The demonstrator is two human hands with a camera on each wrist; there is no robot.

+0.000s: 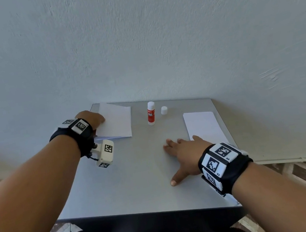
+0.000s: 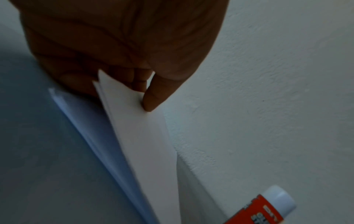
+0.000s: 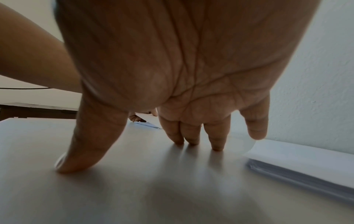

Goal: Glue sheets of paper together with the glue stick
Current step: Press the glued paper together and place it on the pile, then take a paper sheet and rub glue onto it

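Work surface: a grey, flat-topped square table (image 1: 134, 179) is standing against a pale textured wall (image 1: 135, 37)
Left hand: the left hand (image 1: 92, 117) is reaching to the far left corner of the table and is pinching the near-left corner of the top sheets of a stack; in the left wrist view the thumb (image 2: 159, 94) is pressing on top of the lifted white paper and the other fingers are curling beneath it
Left paper stack: the white rectangular paper stack at far left (image 1: 116, 122) is lying on the table, its upper sheets being raised apart from the lower ones at the gripped corner
Right hand: the right hand (image 1: 185, 157) is resting palm down on the bare table near the middle, fingers straight and spread, holding nothing; in the right wrist view the fingertips (image 3: 216, 145) are touching the surface
Right paper stack: a second flat stack of white sheets (image 1: 203, 125) is lying at the right edge of the table, just beside the right hand's little finger
Glue stick: the red-and-white cylindrical glue stick (image 1: 151, 113) is standing upright and uncapped at the far middle of the table, between the two stacks and apart from both hands
Cap: the small white plastic cap (image 1: 164, 110) is standing just right of the glue stick, not touching it
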